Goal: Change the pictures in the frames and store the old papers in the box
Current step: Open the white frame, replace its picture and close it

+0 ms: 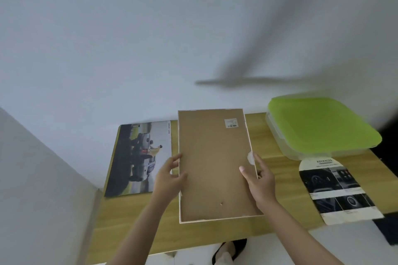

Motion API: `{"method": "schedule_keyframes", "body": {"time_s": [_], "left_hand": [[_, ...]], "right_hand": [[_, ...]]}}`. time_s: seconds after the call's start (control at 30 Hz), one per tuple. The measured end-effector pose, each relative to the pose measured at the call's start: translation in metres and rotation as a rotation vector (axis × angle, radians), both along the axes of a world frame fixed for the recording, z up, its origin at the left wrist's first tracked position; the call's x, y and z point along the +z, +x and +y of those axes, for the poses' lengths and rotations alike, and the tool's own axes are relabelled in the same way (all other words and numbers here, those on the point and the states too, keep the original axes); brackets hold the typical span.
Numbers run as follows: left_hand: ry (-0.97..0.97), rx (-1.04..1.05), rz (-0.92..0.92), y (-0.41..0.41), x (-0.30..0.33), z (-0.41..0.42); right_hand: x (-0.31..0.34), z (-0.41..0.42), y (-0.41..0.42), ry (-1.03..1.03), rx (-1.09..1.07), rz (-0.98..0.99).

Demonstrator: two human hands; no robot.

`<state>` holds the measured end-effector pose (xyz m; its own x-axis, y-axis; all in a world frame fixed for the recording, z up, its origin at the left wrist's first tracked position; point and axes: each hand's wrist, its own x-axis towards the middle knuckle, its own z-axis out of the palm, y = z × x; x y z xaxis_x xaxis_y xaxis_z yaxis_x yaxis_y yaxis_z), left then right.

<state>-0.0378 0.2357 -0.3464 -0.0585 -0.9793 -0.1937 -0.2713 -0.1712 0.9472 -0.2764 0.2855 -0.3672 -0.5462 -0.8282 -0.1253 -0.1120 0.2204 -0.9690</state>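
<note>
Both hands grip the picture frame (215,163) by its long sides — the left hand (170,176) curled round the left edge, the right hand (259,180) on the right edge with thumb across the brown backing. The frame is held face down over the middle of the wooden table (280,204), white rim showing, a small label near its far right corner.

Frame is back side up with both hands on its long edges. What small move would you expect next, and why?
Probably laying the frame flat on the table and freeing its brown backing board. The left hand and right hand grip opposite long edges, the backing still sits inside the white rim, and the box with the green lid is closed. The car picture lies beside it.
</note>
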Motion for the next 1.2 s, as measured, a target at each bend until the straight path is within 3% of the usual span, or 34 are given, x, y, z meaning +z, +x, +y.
{"method": "schedule_keyframes", "body": {"time_s": [0.23,0.43,0.63,0.93,1.2], "left_hand": [[0.188,-0.132,-0.038,0.004,-0.055,0.023],[0.28,-0.112,-0.04,0.004,-0.087,0.018],[0.241,-0.118,-0.127,-0.001,-0.085,0.013],[0.145,-0.277,-0.384,-0.001,-0.084,0.021],[0.073,-0.251,-0.408,0.0,-0.089,0.029]], "right_hand": [[-0.038,-0.004,-0.004,0.146,-0.023,-0.038],[-0.057,-0.018,-0.004,0.251,0.014,0.02],[-0.063,-0.042,-0.005,0.315,0.121,0.146],[-0.069,-0.048,-0.009,0.364,0.36,0.529],[-0.065,-0.05,-0.012,0.499,0.472,0.582]]}}
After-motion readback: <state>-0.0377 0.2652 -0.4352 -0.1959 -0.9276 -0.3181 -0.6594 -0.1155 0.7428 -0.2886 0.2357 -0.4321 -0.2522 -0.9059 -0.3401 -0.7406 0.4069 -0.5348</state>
